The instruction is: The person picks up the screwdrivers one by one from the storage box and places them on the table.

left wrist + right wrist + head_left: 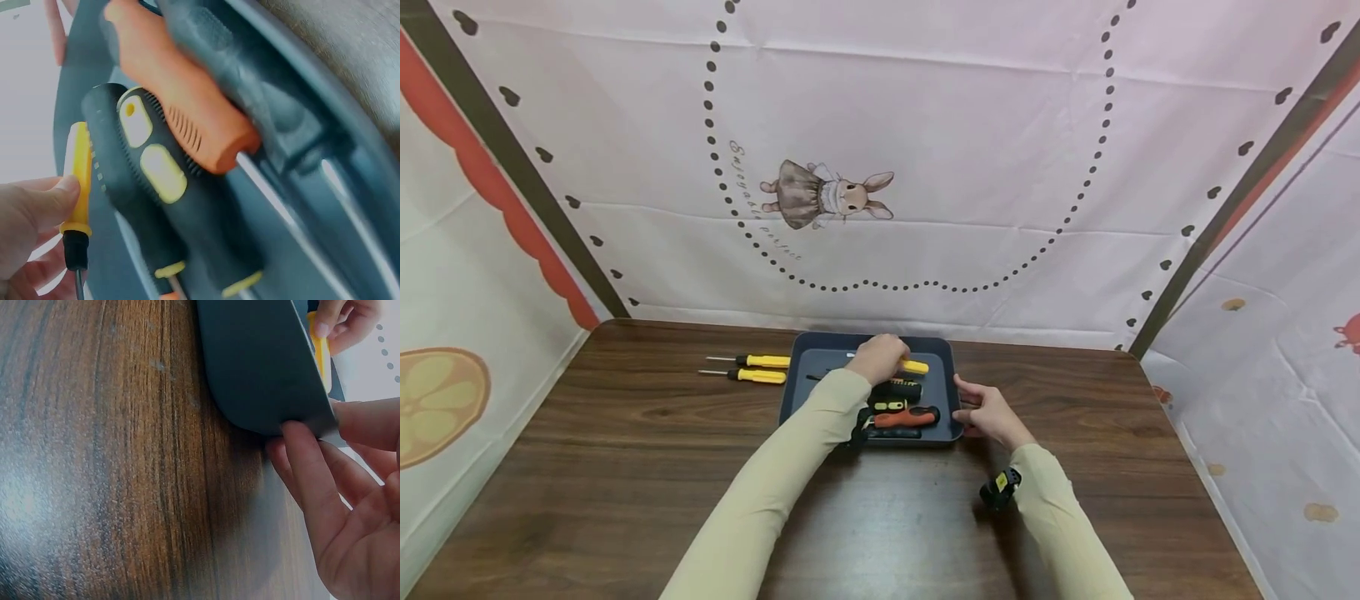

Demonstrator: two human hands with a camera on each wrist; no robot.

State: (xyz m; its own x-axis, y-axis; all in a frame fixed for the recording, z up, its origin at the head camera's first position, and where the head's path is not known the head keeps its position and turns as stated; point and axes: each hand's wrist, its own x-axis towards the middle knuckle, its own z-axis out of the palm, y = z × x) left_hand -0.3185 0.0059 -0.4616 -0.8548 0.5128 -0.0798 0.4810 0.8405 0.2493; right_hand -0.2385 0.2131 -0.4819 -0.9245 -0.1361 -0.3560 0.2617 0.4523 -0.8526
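Note:
A dark grey-blue tray (952, 367) lies at the table's back. Over it, my left hand (880, 358) pinches a yellow screwdriver (915, 367) by its handle; in the left wrist view thumb and fingers of the hand (31, 231) hold the yellow handle (78, 181), its black collar and thin shaft pointing down the picture. Beside it in the tray are black-and-yellow screwdrivers (164, 173) and an orange-handled one (181, 94). My right hand (988, 412) touches the tray's right end; in the right wrist view the fingers (306, 469) rest against the outer wall, the thumb by the rim.
Two yellow-handled screwdrivers (762, 377) lie side by side on the brown wooden table (625, 467), left of the tray, their shafts pointing left. A printed pale cloth (925, 167) hangs behind the table and at both sides.

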